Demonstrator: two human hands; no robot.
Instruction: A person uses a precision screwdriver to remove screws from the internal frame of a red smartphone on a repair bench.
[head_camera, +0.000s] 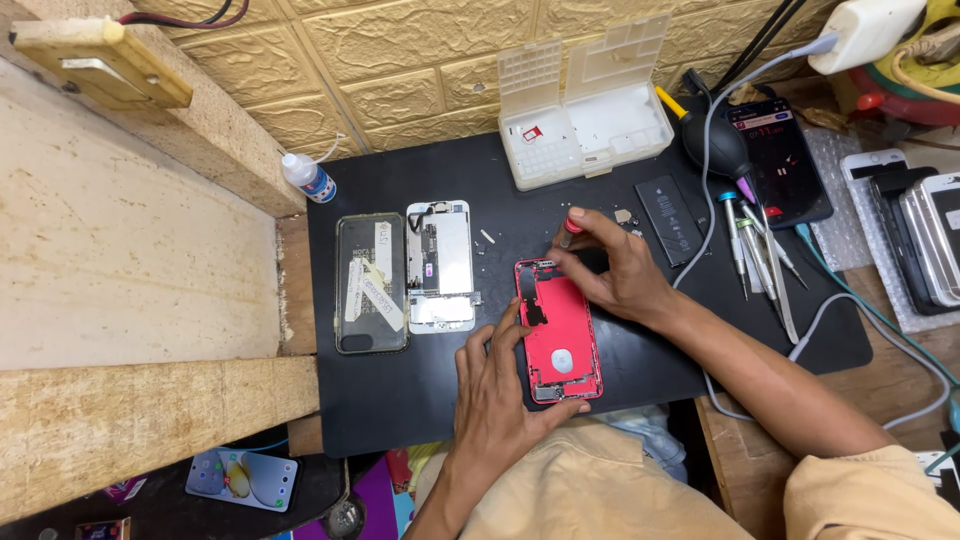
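Red phone shell (558, 333): lies open, inside up, near the middle of the black mat (420, 400), just right of the screen panel; its lower end points toward the person.
Left hand (497, 395): rests on the mat at the shell's lower left; fingers spread and lightly curled, the forefinger along the shell's left edge and the thumb against its bottom corner, steadying it rather than clasping it.
Right hand (615, 270): over the shell's top right corner, fingers pinched round a screwdriver (570, 228) with a red cap, held near upright; its tip seems to meet the shell's upper edge, though the fingers hide the contact.
Screen panel (440, 266): face down on the mat, metal backing up, between the shell and the dark phone.
Dark phone (371, 283): flat at the left end of the mat, with pale paper strips across it, just beside the screen panel.
Battery (668, 219): black, flat, right of the right hand, apart from the shell.
Parts box (585, 115): clear plastic, lid open, at the back edge of the mat against the wall.
Small bottle (308, 178): white with a blue label, tipped at the mat's back left corner.
Blower (715, 143): black rubber bulb, right of the box.
Tool row (755, 245): several slim drivers and tweezers lying side by side at the right of the mat, near a lit phone (782, 160).
Loose bits: small screws or chips near the right hand, too small to tell.
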